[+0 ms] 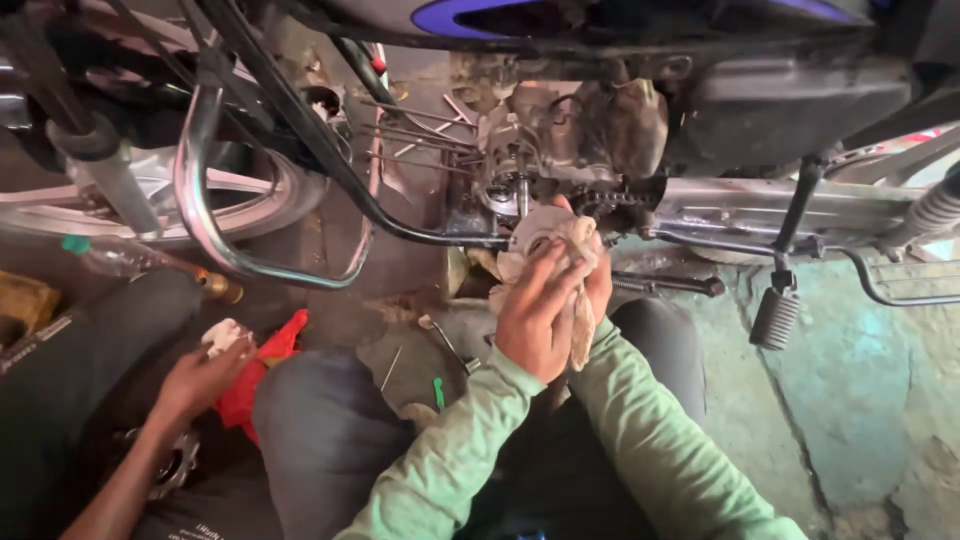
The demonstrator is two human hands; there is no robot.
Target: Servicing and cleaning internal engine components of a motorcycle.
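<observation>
**Two hands pressing a rag against a motorcycle engine**

Head view: Both green-sleeved arms are reaching up from the lower centre of the frame and meeting at mid-frame. The left hand (532, 315) is lying over a dirty white rag (548, 245), fingers curled and gripping the cloth. The right hand (598, 282) is sitting mostly hidden behind the left and the rag, its fingers closing on the cloth's far side. The rag is pressing against the engine (560, 140), just below a small sprocket and beside the chain (605, 200).

A chrome crash guard (205, 190) is curving close on the left, a footpeg (775, 318) is hanging to the right, and bare concrete floor (850, 400) is lying open at lower right. At lower left another person's hand (205, 375) is pinching a small white scrap beside a red cloth (262, 375).
</observation>
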